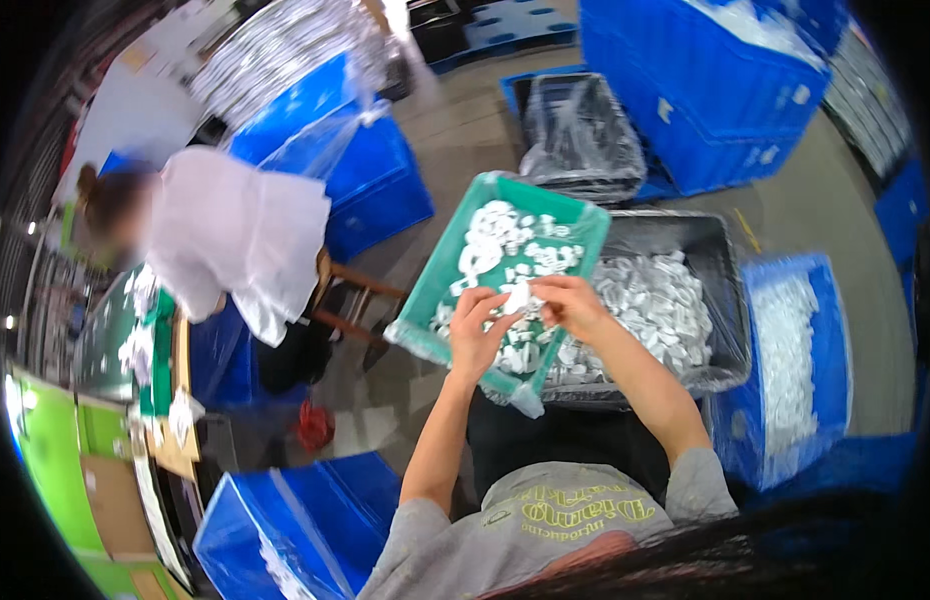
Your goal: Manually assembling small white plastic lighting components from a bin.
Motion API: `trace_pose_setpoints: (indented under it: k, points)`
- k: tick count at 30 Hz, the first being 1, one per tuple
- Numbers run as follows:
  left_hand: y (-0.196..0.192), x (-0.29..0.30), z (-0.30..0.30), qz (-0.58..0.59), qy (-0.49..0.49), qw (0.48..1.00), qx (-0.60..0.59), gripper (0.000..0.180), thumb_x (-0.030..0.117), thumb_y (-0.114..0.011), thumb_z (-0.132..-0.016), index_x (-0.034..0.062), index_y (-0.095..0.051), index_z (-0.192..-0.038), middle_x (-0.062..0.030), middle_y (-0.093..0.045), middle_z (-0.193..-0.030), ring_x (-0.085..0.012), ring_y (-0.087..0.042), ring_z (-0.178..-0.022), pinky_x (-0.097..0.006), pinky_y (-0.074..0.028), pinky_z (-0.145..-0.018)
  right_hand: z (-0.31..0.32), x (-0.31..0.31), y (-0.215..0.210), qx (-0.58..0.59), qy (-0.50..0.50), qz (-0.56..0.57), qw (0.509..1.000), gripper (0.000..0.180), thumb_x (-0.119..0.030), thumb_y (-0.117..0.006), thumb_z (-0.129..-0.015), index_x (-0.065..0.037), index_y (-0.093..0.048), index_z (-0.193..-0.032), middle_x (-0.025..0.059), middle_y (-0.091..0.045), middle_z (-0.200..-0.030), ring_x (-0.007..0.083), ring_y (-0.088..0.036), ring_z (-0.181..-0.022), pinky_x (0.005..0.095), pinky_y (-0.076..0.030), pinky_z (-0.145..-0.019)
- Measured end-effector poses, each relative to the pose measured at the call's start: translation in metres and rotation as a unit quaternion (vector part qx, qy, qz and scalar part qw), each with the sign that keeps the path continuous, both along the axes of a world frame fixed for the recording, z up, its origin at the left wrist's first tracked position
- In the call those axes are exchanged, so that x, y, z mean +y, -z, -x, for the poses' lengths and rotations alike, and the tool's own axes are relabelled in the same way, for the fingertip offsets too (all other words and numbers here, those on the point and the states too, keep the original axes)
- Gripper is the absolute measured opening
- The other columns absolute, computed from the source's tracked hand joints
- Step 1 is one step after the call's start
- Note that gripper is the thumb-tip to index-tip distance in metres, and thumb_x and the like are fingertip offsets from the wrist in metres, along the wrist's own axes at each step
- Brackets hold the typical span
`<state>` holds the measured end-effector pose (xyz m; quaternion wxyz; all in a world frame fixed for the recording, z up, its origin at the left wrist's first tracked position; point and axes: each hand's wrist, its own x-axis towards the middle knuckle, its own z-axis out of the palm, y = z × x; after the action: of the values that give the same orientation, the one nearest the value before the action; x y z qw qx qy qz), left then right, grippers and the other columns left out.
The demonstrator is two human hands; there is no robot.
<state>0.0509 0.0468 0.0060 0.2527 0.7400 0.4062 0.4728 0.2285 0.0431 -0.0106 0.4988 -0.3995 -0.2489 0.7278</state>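
Above a green tray [422, 312], both my hands meet around one small white plastic part [517, 296]. My left hand [476, 328] grips its left side between thumb and fingers. From the right, my right hand [571, 305] pinches the same part, covering some of its outline. Loose white pieces, some of them ring-shaped [497, 222], lie scattered over the tray's bottom. The tray, lined with clear film, sits tilted across the rim of a black crate [722, 290]. Many white pieces [665, 315] fill that crate, just right of my right hand.
A blue bin [835, 350] of white pieces stands at the right, a large blue container [695, 110] behind. A film-lined black crate [575, 135] sits beyond the tray. At left a co-worker in a pale top [225, 220] bends near a wooden stool [350, 300]. Another blue bin [295, 530] is near-left.
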Motion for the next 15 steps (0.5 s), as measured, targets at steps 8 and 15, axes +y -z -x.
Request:
trace_pose_setpoints:
  k: [8, 15]
  points:
    - [0.003, -0.007, 0.017, 0.352, 0.025, 0.900, -0.256, 0.025, -0.001, -0.068, -0.072, -0.0036, -0.060, -0.095, -0.0070, -0.063, -0.082, -0.0097, -0.059, -0.073, -0.021, -0.048, -0.065, 0.017, -0.006, -0.015, -0.094, -0.008, -0.103, 0.990, 0.022, -0.008, -0.061, -0.080, 0.003, -0.057, -0.099, 0.0035, -0.055, -0.072, 0.0103, -0.054, -0.055, 0.0234, -0.042, -0.047]
    - [-0.005, -0.015, 0.015, 0.174, 0.030, 0.970, -0.166, 0.027, -0.002, -0.068, -0.072, -0.0014, -0.061, -0.098, -0.0027, -0.057, -0.082, -0.0095, -0.057, -0.075, -0.022, -0.048, -0.065, 0.020, -0.006, -0.029, -0.148, -0.096, -0.131, 0.976, 0.030, -0.005, -0.062, -0.078, 0.005, -0.054, -0.105, 0.0062, -0.057, -0.079, 0.0105, -0.054, -0.055, 0.0227, -0.041, -0.045]
